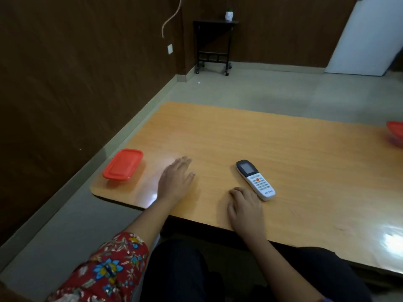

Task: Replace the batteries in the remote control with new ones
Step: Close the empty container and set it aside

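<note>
Right hand [245, 209]: mine, palm down on the wooden table [294, 149], fingers loosely curled, grasping nothing; its fingertips lie just beside the near end of the remote.

Left hand [176, 178]: mine, flat and spread on the table, empty, between the remote and the lidded box.

Remote control [255, 180]: white body, dark screen end, keypad face up, lying aslant near the table's front edge. Battery cover is underneath, so not visible; I judge nothing opened yet.

Red-lidded container [123, 166]: closed, at the table's left corner, close to the edge. Contents hidden — I cannot tell whether the new batteries are inside.

Second red item [395, 130]: cut off at the right border, well apart from both hands; unidentifiable.

Risks, as I judge them:
- The glossy surface may let the remote skid away from my fingertips when I reach for it.
- Flipping it near the edge may send it, or freed cells, rolling to the floor.
- Reaching left carelessly may nudge the container off its corner.
- Old and new cells may get mixed — no separate place for them is evident.
</note>
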Demonstrator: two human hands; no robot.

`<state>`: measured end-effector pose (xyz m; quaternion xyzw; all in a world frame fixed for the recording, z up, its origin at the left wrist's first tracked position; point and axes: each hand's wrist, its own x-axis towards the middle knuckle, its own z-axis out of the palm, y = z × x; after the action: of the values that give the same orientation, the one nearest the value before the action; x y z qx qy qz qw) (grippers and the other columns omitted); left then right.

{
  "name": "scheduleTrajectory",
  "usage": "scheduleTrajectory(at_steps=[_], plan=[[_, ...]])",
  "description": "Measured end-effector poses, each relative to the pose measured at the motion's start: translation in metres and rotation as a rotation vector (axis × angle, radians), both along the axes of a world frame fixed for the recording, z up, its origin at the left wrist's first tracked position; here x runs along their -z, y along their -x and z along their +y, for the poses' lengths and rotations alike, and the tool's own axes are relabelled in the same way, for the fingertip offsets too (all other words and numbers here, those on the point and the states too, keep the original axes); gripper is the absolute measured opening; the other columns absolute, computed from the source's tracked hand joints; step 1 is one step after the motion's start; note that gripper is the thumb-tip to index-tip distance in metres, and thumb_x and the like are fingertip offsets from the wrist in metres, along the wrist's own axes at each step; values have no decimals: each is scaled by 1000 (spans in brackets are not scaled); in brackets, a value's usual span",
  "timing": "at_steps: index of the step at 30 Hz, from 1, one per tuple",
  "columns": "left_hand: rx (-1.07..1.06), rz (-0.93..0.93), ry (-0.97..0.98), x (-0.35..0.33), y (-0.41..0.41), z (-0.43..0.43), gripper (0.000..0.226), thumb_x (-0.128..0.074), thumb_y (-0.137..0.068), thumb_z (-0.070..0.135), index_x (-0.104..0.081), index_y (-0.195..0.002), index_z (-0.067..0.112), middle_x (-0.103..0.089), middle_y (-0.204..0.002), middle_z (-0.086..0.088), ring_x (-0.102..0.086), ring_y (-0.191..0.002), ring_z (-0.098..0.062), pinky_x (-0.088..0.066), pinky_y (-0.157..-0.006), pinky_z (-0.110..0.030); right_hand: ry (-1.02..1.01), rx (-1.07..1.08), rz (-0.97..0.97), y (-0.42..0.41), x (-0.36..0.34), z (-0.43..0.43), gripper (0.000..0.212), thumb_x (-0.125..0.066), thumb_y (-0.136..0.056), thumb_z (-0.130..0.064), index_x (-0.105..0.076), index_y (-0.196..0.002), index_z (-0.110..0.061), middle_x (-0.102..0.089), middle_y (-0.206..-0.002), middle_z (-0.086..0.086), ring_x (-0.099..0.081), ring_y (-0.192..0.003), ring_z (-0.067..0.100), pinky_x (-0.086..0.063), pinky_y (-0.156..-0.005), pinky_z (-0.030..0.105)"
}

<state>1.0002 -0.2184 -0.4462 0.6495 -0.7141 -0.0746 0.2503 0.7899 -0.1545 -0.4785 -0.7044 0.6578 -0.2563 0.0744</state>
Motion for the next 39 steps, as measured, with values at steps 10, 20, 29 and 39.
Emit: scheduleTrajectory(at_steps=[10,20,29,39], plan=[[182,-116,-145,36,112,8,52,-31,-97,44,-26,-148,31,-21,-158,11,-14,-146,-9,-11,-119,-32,-47,356,-201,58,-27,-12,66,-65,-79,-29,-39,-140,-23,-43,-135,3,-37,-124,21,-39,-93,31],[151,-72,-130,40,113,5,49,-39,-95,42,-38,-143,33,-28,-155,13,-21,-144,-8,-14,-117,-31,-176,460,-161,82,-10,-76,56,-58,-87,-43,-45,-130,-8,-44,-128,14,-39,-117,32,-34,-95,37],[134,-86,-115,40,114,3,47,-39,-95,44,-41,-141,33,-32,-153,14,-23,-143,-7,-15,-116,-30,-138,673,-286,92,-13,-132,57,-64,-84,-40,-46,-126,-5,-46,-126,13,-41,-117,30,-38,-94,37],[132,-60,-126,38,115,4,47,-39,-94,45,-40,-140,36,-31,-153,16,-23,-143,-6,-16,-118,-32,-165,637,-226,93,-9,-130,62,-62,-80,-48,-47,-124,-6,-46,-121,11,-45,-110,28,-37,-94,34]])
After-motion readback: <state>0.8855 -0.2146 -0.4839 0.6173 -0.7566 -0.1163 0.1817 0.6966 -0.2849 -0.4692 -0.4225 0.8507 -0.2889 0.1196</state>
